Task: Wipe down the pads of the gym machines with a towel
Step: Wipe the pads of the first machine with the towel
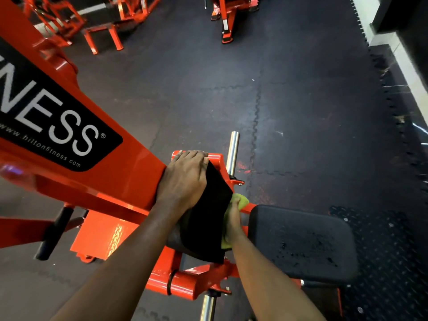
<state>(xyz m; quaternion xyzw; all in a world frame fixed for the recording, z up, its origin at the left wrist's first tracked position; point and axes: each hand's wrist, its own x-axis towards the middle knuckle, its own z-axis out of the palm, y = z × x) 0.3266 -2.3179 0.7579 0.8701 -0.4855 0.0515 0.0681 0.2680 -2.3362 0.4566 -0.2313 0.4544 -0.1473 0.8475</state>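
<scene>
An upright black pad (208,218) is mounted on the orange machine frame (111,181). My left hand (185,179) lies over the pad's top edge, fingers curled over the far end. My right hand (232,218) holds a yellow-green towel (242,201) against the pad's right face; most of the towel is hidden behind hand and pad. To the right is the black seat pad (301,244), speckled with wet droplets.
A chrome weight peg (232,151) sticks up just beyond the pad, and another peg (207,308) shows below. A black handle (54,232) projects at the left. More orange machines (225,17) stand at the back. Dark rubber floor tiles (301,100) lie ahead.
</scene>
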